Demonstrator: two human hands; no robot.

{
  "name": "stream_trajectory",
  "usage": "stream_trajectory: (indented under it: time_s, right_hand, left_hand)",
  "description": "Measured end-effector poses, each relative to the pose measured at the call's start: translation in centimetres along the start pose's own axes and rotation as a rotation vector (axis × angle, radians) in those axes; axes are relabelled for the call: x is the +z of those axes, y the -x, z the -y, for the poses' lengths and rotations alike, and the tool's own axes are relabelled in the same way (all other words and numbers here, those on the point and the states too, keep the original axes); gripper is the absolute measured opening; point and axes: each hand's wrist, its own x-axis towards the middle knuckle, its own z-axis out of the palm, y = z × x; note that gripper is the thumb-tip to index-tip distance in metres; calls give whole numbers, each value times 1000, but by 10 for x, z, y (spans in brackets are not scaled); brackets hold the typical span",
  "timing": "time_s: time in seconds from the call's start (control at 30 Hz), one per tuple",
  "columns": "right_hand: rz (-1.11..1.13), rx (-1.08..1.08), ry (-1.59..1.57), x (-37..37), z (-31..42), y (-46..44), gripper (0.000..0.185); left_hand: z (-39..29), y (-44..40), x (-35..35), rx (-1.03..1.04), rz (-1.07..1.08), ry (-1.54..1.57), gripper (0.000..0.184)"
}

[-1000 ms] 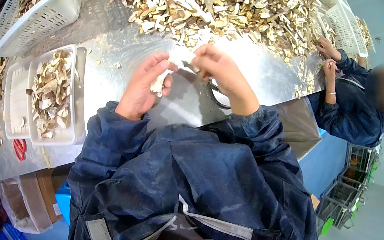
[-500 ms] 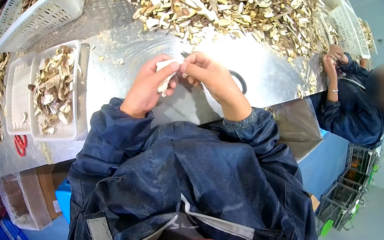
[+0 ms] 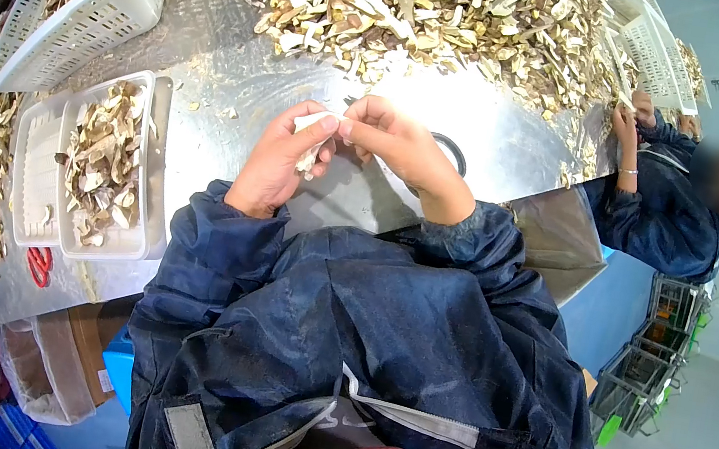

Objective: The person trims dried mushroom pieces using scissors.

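My left hand [image 3: 280, 160] is closed around a pale mushroom piece [image 3: 307, 160], which shows between the thumb and fingers. Close beside it, my right hand [image 3: 404, 149] pinches with thumb and forefinger at the upper end of that same piece. Both hands are raised over the metal table [image 3: 244, 65], their fingertips nearly meeting. A black loop [image 3: 453, 153], like a scissors handle, shows behind my right wrist; the rest of it is mostly hidden by the hand.
A large heap of dried mushroom slices [image 3: 411, 16] covers the far table. At left stand a white slotted basket [image 3: 78, 39], a clear tub [image 3: 138, 180] of slices and red-handled scissors [image 3: 39, 266]. A co-worker [image 3: 663, 207] handles something pale at right, near another white basket [image 3: 658, 60].
The view has shifted slightly. My hands keep almost the same pose on the mushroom piece. The co-worker's hands have moved a little, and a pale strip shows by them.
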Motion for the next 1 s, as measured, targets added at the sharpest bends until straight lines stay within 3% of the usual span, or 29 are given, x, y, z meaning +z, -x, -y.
stream_trajectory:
  time_s: [0.2, 0.5, 0.7, 1.0]
  right_hand:
    - [55, -31, -27, -4, -2, 0, 21]
    - [-118, -75, -65, 1, -7, -6, 21]
    - [-70, 27, -48, 3, 1, -1, 20]
    - [-65, -48, -50, 3, -7, -5, 20]
  left_hand:
    - [1, -1, -2, 9, 26, -8, 14]
    - [1, -1, 0, 40, -33, 25, 16]
    - [-1, -1, 2, 48, -39, 34, 19]
    - [3, -1, 0, 49, -73, 31, 17]
